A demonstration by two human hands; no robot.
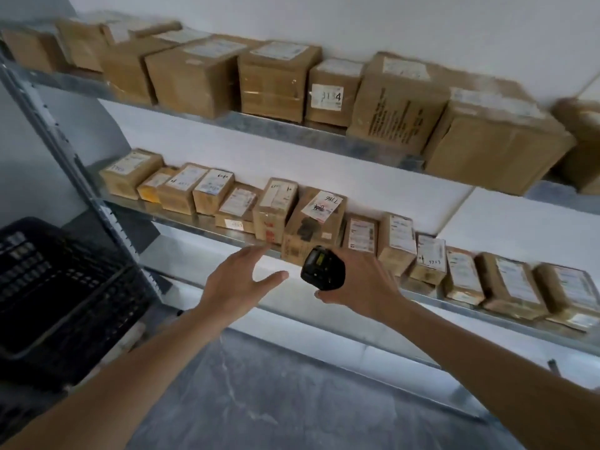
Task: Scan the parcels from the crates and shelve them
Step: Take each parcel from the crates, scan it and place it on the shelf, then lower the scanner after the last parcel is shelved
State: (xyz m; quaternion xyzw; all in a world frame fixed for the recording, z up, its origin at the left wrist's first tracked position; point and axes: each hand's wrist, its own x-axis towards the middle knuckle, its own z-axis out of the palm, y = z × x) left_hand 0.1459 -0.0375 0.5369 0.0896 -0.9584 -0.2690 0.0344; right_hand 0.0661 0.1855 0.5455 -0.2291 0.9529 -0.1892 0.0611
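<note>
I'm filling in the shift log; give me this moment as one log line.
left hand: open, empty | right hand: grips scanner | tilted parcel: on middle shelf | black crate: left

upper shelf [285, 129]: boxes in a row, 10 to 2 o'clock | middle shelf [207, 222]: parcels [211, 196] in a row below it, 10 to 4 | crate [61, 297]: 9 o'clock, left of shelf post | scanner [323, 267]: in right hand [360, 280], centre, before tilted parcel [313, 222] | left hand [240, 280]: just left of scanner

You see: parcels [274, 77] brown, white labels | scanner [323, 267] black | crate [61, 297] black lattice | shelf [201, 219] grey metal
</note>
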